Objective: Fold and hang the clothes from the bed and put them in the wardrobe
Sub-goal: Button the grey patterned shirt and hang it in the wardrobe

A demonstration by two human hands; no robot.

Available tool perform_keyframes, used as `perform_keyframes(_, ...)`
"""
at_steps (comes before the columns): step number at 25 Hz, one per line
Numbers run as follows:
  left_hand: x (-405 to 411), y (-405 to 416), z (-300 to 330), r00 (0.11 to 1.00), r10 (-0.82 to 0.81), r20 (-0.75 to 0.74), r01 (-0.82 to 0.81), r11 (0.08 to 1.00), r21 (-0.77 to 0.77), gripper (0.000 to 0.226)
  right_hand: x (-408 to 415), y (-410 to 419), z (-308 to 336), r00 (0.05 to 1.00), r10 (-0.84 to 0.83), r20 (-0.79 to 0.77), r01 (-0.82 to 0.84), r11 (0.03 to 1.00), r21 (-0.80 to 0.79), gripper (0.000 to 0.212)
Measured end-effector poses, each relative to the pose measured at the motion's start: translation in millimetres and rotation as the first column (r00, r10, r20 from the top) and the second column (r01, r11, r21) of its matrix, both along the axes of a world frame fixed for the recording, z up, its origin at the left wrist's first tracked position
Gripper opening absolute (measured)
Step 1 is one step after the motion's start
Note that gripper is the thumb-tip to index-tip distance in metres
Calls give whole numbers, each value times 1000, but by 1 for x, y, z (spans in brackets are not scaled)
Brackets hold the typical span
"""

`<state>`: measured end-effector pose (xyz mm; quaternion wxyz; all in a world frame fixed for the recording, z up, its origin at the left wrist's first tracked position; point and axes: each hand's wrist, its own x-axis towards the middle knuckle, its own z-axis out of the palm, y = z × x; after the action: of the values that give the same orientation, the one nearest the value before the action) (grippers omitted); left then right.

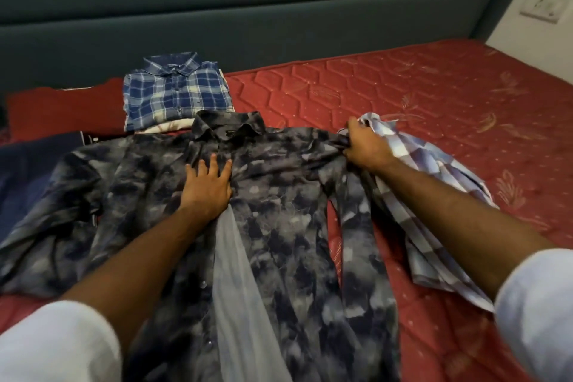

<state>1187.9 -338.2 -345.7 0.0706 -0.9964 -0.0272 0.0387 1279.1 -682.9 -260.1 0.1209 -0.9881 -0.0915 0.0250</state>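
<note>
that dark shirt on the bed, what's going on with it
A person is laying out the dark shirt on the red mattress to fold it. The left hand presses flat on its chest near the collar, while the right hand grips the fabric at the shoulder, next to a crumpled light checked shirt. The front is still partly open. A blue checked shirt already sits folded on a small pile behind.

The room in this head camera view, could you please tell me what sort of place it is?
Most likely a bedroom: a bare red quilted mattress lies against a padded grey headboard, with a folded blue plaid shirt and a dark patterned shirt spread on it.
</note>
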Motion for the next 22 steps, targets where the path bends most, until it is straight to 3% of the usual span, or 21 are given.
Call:
perform_keyframes(2,-13,-16,8,997,63,-32,-65,995,-80,64,-32,8,-1,978,69,196,-66,998,-21,36)
perform_keyframes(5,-60,-43,16,994,98,55,-61,878,-475,60,-123,22,-8,918,315,243,-276,944,-179,39)
perform_keyframes(8,-128,-73,16,983,160,88,-40,656,-754,68,-222,19,-14,832,554,-18,-554,830,-61,37)
perform_keyframes(10,-173,-93,15,984,177,-1,-74,405,-912,76,-260,3,-19,863,491,-115,-486,871,75,44)
perform_keyframes(12,-206,-108,23,978,181,-105,-150,260,-954,77,-271,-17,-22,896,383,-224,-372,924,93,44)
perform_keyframes(14,-224,-121,39,962,150,-226,-253,190,-949,79,-265,-37,-19,909,249,-335,-285,956,-63,39)
perform_keyframes(16,-237,-128,52,903,172,-395,-408,45,-912,82,-264,-50,-9,966,79,-247,-163,925,-342,35)
perform_keyframes(18,-249,-128,54,807,197,-556,-542,-128,-831,80,-277,-51,1,985,79,-151,-149,827,-542,41)
perform_keyframes(20,-266,-127,46,777,158,-610,-594,-139,-792,68,-302,-35,14,956,270,-114,-293,853,-432,41)
perform_keyframes(22,-279,-130,39,821,131,-555,-555,-39,-831,55,-333,-10,24,937,337,-88,-340,940,-24,29)
